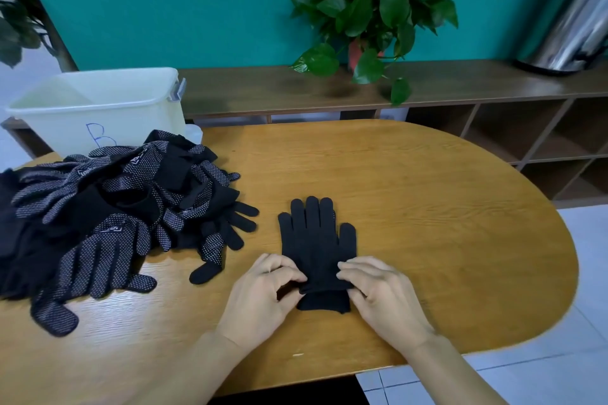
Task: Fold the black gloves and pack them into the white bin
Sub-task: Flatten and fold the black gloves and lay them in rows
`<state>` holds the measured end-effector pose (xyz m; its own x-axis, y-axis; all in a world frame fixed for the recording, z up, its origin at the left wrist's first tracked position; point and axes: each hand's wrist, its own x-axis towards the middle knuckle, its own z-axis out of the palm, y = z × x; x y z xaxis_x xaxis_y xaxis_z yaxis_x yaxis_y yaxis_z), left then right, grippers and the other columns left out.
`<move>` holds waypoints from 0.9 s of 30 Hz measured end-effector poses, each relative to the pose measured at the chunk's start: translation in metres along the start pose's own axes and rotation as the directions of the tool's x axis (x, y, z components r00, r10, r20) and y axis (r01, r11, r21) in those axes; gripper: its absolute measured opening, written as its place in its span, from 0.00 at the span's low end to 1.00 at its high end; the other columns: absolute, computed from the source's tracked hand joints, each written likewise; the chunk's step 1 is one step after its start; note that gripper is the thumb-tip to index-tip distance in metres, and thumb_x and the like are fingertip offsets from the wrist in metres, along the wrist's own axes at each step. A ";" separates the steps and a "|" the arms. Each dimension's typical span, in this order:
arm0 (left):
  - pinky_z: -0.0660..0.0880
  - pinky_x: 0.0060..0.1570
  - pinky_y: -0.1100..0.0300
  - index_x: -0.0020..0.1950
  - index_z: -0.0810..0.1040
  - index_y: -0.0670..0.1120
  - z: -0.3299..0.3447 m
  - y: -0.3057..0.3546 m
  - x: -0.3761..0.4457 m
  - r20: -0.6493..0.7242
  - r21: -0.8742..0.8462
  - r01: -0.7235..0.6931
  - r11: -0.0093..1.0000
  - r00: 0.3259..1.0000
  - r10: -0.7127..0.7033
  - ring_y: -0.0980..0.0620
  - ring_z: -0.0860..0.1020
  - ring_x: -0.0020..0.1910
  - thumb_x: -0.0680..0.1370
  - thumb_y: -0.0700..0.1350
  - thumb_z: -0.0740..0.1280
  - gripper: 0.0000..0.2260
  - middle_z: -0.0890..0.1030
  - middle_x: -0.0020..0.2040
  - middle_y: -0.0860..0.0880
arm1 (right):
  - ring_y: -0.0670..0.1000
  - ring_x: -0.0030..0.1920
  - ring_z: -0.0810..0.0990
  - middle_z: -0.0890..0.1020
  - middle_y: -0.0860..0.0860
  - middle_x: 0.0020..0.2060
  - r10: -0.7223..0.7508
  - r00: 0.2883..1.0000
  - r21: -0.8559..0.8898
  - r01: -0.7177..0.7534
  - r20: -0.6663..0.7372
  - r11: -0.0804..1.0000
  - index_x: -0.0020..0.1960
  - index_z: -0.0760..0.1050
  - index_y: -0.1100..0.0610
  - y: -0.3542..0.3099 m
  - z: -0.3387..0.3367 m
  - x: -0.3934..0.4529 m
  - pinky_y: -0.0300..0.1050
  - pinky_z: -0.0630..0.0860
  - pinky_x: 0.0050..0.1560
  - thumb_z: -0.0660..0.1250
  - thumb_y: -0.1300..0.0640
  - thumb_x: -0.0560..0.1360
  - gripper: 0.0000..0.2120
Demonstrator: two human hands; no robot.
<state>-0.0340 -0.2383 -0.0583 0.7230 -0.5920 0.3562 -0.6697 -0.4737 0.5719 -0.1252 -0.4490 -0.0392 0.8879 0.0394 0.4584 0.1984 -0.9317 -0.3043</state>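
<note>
A black glove (316, 240) lies flat on the wooden table (427, 223), fingers pointing away from me, cuff toward me. My left hand (263, 296) pinches the glove's left edge at the wrist. My right hand (381, 293) pinches the right edge at the same height, and the fabric bunches into a crease between them. A pile of black gloves with white grip dots (108, 210) covers the table's left part. The white bin (98, 105), marked with a blue letter B, stands behind the pile at the far left, open at the top.
A potted green plant (368, 10) stands on a low brown shelf (460, 85) behind the table, with a shiny metal container (572, 20) at the far right. The table's rounded right edge borders a pale tiled floor (543, 355).
</note>
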 end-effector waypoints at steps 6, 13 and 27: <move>0.78 0.46 0.62 0.50 0.84 0.52 0.000 0.001 -0.001 0.009 0.015 -0.018 1.000 1.000 0.018 0.64 0.72 0.53 0.71 0.42 0.76 0.10 0.76 0.49 0.63 | 0.47 0.50 0.83 0.86 0.47 0.47 -0.081 0.997 -0.035 0.081 0.011 0.996 0.44 0.84 0.55 -0.005 0.000 -0.002 0.40 0.79 0.43 0.82 0.67 0.53 0.22; 0.70 0.53 0.74 0.50 0.84 0.50 -0.002 -0.001 -0.004 0.008 -0.022 -0.048 0.999 0.999 0.048 0.65 0.72 0.54 0.72 0.40 0.76 0.10 0.75 0.50 0.63 | 0.48 0.50 0.83 0.86 0.47 0.47 -0.094 0.995 -0.033 0.095 0.014 0.995 0.44 0.84 0.55 -0.004 0.003 -0.006 0.42 0.82 0.44 0.81 0.68 0.54 0.21; 0.73 0.51 0.70 0.58 0.82 0.50 -0.028 -0.006 0.007 0.056 -0.009 -0.140 0.990 0.988 0.141 0.63 0.74 0.54 0.77 0.40 0.69 0.11 0.77 0.53 0.59 | 0.50 0.52 0.84 0.85 0.50 0.50 -0.135 0.991 -0.125 0.136 0.012 0.983 0.51 0.84 0.58 0.005 -0.020 0.007 0.48 0.83 0.45 0.65 0.69 0.68 0.16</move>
<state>-0.0200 -0.2207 -0.0387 0.6109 -0.6882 0.3914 -0.7629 -0.3798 0.5231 -0.1266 -0.4608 -0.0205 0.8579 0.1696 0.4850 0.2636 -0.9555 -0.1321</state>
